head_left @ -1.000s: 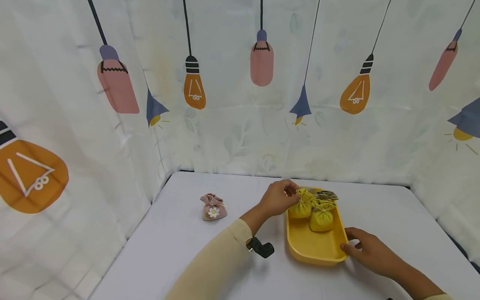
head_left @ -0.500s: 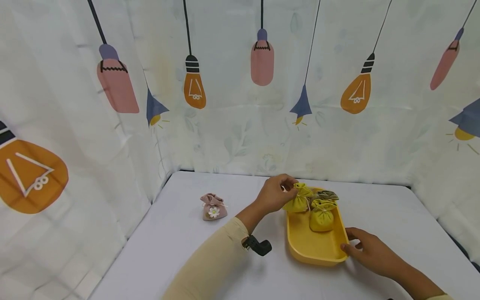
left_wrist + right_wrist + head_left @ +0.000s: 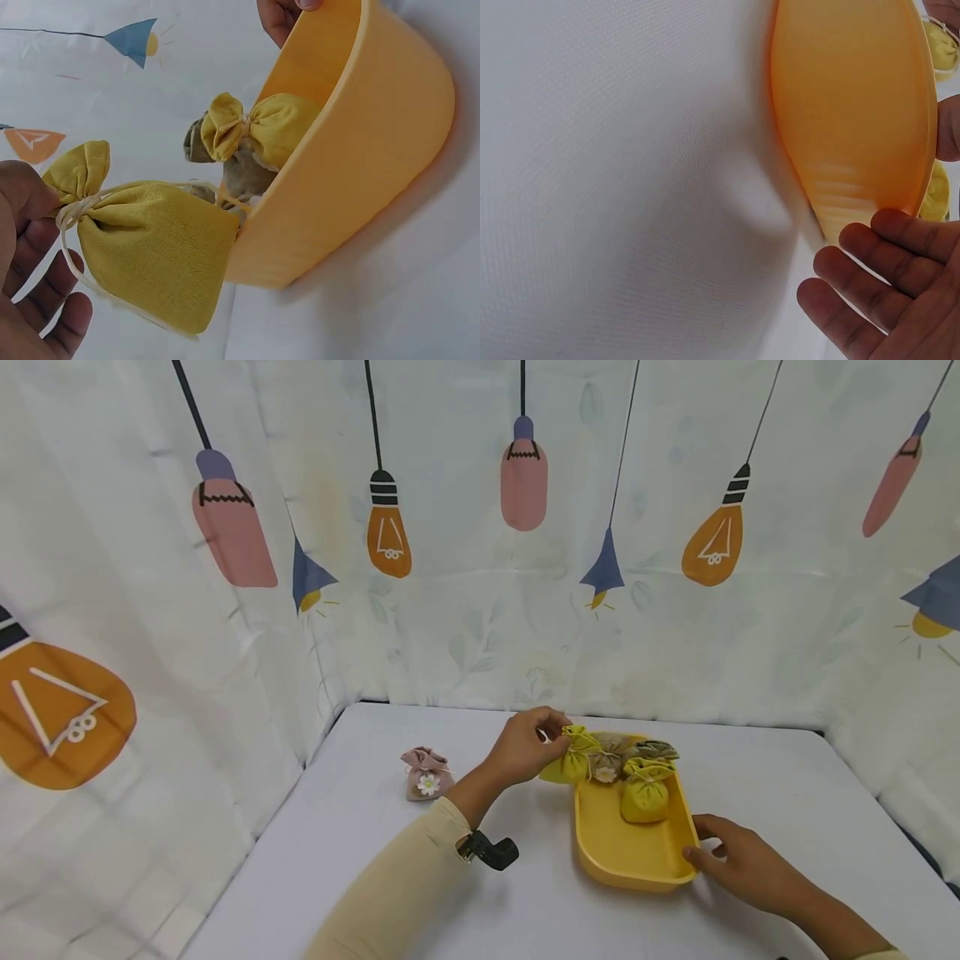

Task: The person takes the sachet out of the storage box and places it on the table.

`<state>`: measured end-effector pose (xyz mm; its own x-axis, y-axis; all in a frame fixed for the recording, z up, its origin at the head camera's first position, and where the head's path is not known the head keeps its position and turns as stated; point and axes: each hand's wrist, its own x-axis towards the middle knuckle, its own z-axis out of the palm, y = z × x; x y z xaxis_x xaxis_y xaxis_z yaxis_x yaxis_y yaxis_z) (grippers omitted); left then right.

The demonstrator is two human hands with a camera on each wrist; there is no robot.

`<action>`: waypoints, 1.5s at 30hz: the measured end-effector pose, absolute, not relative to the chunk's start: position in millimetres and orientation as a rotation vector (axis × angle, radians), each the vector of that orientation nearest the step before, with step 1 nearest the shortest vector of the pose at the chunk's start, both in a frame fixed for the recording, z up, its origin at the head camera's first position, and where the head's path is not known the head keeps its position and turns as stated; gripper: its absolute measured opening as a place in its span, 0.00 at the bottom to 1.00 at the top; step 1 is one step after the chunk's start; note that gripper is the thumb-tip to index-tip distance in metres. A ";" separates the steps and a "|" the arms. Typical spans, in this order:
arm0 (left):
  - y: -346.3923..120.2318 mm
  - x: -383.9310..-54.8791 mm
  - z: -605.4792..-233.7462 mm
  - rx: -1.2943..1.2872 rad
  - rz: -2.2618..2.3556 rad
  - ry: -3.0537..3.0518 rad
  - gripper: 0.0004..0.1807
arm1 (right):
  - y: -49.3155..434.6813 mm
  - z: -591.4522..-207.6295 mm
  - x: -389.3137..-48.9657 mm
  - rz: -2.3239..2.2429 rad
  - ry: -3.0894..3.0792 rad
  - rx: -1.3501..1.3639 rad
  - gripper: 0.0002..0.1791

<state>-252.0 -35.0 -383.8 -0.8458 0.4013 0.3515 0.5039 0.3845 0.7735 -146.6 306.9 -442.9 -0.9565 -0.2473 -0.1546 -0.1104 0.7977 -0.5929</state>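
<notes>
My left hand pinches a yellow drawstring pouch by its gathered neck, over the left rim of a yellow plastic tub. In the left wrist view this pouch hangs sideways with its cream cord loose. Inside the tub's far half sit another yellow pouch, a greyish-brown pouch with a white flower, and an olive-grey one partly hidden behind. My right hand holds the tub's right rim, thumb over the edge; in the right wrist view the fingers lie along the outer wall.
A dusty-pink pouch with a white flower stands on the white table, left of the tub. Behind the table hangs a pale curtain printed with lamps. My left wrist wears a black camera strap.
My left hand has lifted the yellow pouch out of the tub and carried it left past the rim, uncovering the greyish-brown pouch. My right hand has stayed on the tub.
</notes>
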 end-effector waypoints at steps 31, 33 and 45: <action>-93.4 -252.8 -381.8 -0.649 -1.488 -2.558 0.10 | 306.8 -443.1 -146.9 -0.852 2.772 -0.262 0.38; -95.9 -252.4 -381.9 -0.631 -1.497 -2.563 0.10 | 306.8 -443.3 -146.8 -0.849 2.772 -0.254 0.38; -115.0 -252.0 -386.7 -0.534 -1.500 -2.574 0.10 | 306.2 -441.7 -146.9 -0.842 2.766 -0.257 0.39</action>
<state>-252.0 -115.0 -386.7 -0.9313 0.2426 0.2718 0.3560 0.4480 0.8201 -146.9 306.2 -441.7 -0.9561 -0.2351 -0.1748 -0.0979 0.8186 -0.5659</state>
